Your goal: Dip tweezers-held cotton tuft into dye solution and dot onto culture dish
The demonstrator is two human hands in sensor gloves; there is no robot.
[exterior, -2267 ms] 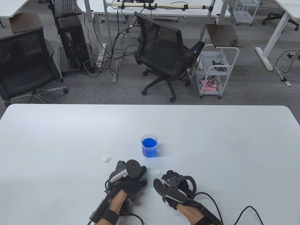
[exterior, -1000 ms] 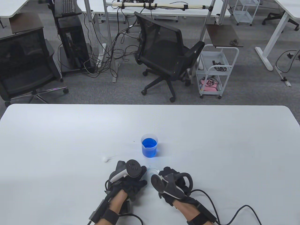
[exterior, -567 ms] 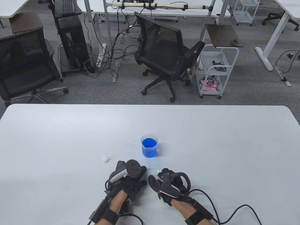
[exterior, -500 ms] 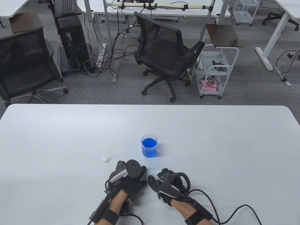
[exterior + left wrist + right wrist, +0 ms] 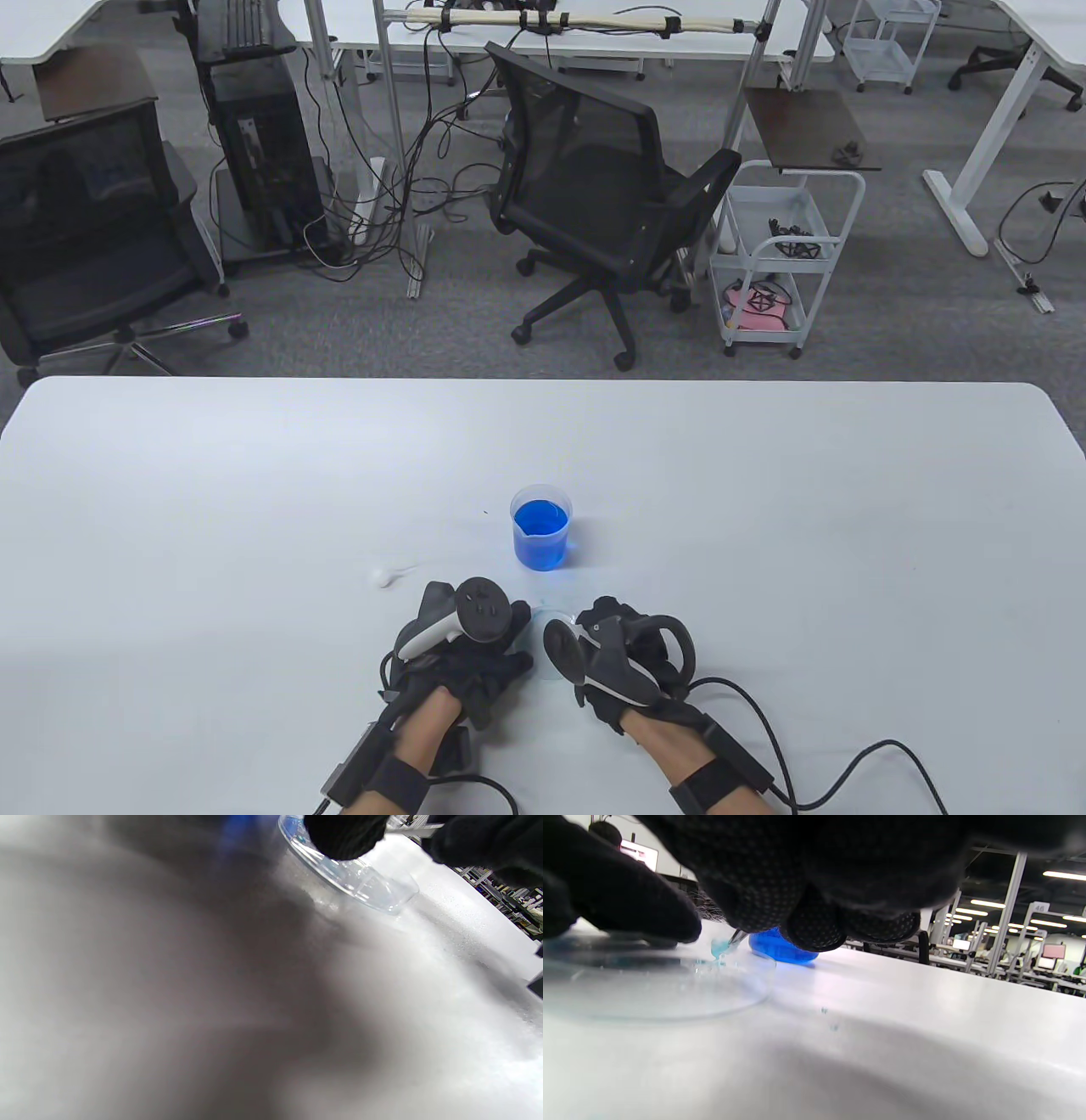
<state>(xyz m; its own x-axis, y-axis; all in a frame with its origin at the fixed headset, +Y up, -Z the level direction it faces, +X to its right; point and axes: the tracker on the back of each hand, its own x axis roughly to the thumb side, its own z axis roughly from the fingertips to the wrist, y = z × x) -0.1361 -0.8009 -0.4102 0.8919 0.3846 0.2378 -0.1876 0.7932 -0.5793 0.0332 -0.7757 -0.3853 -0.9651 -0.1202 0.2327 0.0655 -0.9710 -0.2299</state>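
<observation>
Tweezers [image 5: 737, 937] mostly hidden, gripped by right hand [image 5: 624, 658], left hand [image 5: 467, 641] grip unclear.

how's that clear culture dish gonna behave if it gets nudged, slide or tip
The culture dish looks shallow and flat-bottomed, so it would probably slide, not tip. The white table looks smooth, so little grip. Left hand fingertip rests on its rim, likely steadying it.

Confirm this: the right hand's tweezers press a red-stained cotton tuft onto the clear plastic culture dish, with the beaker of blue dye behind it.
Wrong colour. In the right wrist view the cotton tuft is stained blue-teal, not red. The rest stands: tweezers under the right hand, tuft on the clear plastic culture dish, beaker of blue dye behind.
</observation>
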